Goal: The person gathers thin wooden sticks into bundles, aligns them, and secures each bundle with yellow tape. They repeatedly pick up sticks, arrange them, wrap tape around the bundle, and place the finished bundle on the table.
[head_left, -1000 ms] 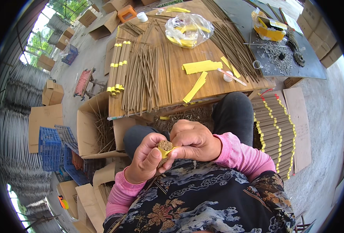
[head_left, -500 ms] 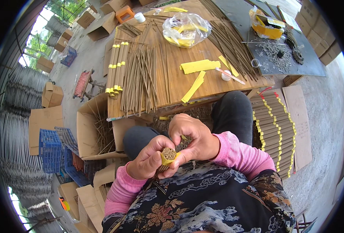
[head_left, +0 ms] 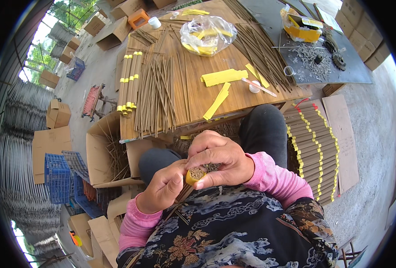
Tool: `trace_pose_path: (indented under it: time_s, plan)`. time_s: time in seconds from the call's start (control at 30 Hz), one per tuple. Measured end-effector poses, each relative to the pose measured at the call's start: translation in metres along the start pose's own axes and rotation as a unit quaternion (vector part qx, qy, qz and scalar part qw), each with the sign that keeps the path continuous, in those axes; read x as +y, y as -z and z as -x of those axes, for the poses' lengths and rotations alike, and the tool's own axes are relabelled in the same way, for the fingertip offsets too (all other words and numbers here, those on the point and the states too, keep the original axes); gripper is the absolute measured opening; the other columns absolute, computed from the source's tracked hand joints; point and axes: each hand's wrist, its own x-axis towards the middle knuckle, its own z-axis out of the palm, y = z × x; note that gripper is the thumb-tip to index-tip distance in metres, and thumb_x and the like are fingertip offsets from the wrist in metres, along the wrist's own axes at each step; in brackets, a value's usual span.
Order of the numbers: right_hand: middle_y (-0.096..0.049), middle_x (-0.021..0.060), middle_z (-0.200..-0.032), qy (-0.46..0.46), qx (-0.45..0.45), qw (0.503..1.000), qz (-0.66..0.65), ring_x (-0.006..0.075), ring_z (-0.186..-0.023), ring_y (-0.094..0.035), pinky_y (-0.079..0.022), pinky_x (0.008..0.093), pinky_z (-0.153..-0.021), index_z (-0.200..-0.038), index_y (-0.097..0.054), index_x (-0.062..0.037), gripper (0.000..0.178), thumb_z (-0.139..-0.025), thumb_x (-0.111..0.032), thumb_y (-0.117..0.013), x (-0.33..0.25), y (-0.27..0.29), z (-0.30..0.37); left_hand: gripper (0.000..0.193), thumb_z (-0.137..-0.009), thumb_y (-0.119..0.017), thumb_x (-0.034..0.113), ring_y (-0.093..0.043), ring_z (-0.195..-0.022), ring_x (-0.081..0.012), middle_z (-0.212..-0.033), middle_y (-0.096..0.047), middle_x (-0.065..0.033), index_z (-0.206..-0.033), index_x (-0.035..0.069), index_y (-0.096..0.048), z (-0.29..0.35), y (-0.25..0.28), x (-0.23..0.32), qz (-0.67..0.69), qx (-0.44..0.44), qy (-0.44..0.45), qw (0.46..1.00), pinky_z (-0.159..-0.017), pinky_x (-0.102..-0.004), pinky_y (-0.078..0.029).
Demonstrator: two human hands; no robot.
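A bundle of thin brown sticks, like incense sticks (head_left: pixel 197 173), points its round end up at me above my lap. A yellow paper band (head_left: pixel 191 179) runs around that end. My left hand (head_left: pixel 164 185) is closed around the bundle from the left, thumb along its side. From the right, my right hand (head_left: pixel 220 158) pinches the banded end, fingers over the far side and thumb on the near rim. Most of the bundle's length is hidden below my hands.
On the wooden table (head_left: pixel 193 96) lie loose sticks (head_left: pixel 155 96), banded bundles (head_left: pixel 128 82), yellow paper strips (head_left: pixel 224 77), a plastic bag (head_left: pixel 208 35) and a small white pot (head_left: pixel 254 86) with a flat stick across it. More banded bundles (head_left: pixel 314 152) are stacked at right; a cardboard box (head_left: pixel 101 156) stands left.
My right fingers have come down over the bundle's end, closer to my left hand. The yellow paper now lies closer around the sticks. The whole view has shifted slightly.
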Motion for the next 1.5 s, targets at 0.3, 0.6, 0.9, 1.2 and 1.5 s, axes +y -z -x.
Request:
trace_pose_path:
  time_s: [0.3, 0.6, 0.9, 1.2, 1.5]
  plan:
    - [-0.055, 0.0071, -0.087, 0.000, 0.010, 1.000, -0.015, 0.0219, -0.079, -0.055, -0.044, 0.0312, -0.067, -0.084, -0.060, -0.0061, 0.031, -0.065, -0.024, -0.078, 0.006, 0.003, 0.005, 0.045, -0.090, -0.046, 0.037, -0.053, -0.080, -0.0114, -0.092, -0.056, -0.0078, -0.103, -0.006, -0.052, -0.005, -0.002, -0.002, 0.122, -0.070, 0.125, 0.982, -0.071, -0.0234, -0.043]
    - [-0.059, 0.0106, -0.090, -0.135, 0.117, 0.964, 0.199, 0.0264, -0.084, -0.056, -0.046, 0.0328, -0.072, -0.089, -0.061, -0.0033, 0.027, -0.070, -0.017, -0.073, 0.015, 0.065, 0.007, 0.041, -0.083, -0.060, 0.036, -0.043, -0.053, -0.0079, -0.070, -0.053, -0.0067, -0.094, -0.003, -0.054, -0.024, 0.002, -0.009, 0.259, 0.111, 0.106, 0.954, -0.047, -0.0189, -0.037]
    - [-0.057, 0.0080, -0.082, -0.311, 0.106, 0.684, 0.651, 0.0272, -0.086, -0.053, -0.039, 0.0405, -0.071, -0.078, -0.065, -0.0072, 0.024, -0.072, -0.031, -0.066, 0.089, 0.172, 0.077, 0.033, -0.083, -0.061, 0.032, -0.045, -0.049, -0.0111, -0.070, -0.054, -0.0088, -0.093, 0.001, -0.055, -0.056, 0.018, -0.003, 0.259, 0.182, 0.012, 0.948, -0.044, -0.0222, -0.037]
    - [-0.059, 0.0097, -0.076, -0.290, 0.192, 0.804, 0.483, 0.0282, -0.074, -0.057, -0.044, 0.0356, -0.063, -0.073, -0.063, -0.0033, 0.009, -0.071, -0.012, -0.066, 0.083, 0.171, 0.075, 0.032, -0.083, -0.060, 0.029, -0.049, -0.052, -0.0130, -0.084, -0.055, -0.0107, -0.097, 0.000, -0.057, -0.066, 0.025, -0.003, 0.308, 0.169, -0.008, 0.936, -0.047, -0.0252, -0.037]
    - [-0.059, 0.0000, -0.080, -0.296, 0.122, 0.942, -0.103, 0.0065, -0.075, -0.054, -0.044, 0.0190, -0.066, -0.102, -0.058, 0.0023, 0.020, -0.090, -0.012, -0.051, -0.015, 0.059, -0.004, 0.036, -0.083, -0.059, 0.032, -0.048, -0.052, -0.0127, -0.082, -0.053, -0.0079, -0.097, -0.001, -0.056, -0.067, 0.026, 0.007, 0.321, 0.147, -0.077, 0.933, -0.046, -0.0259, -0.036]
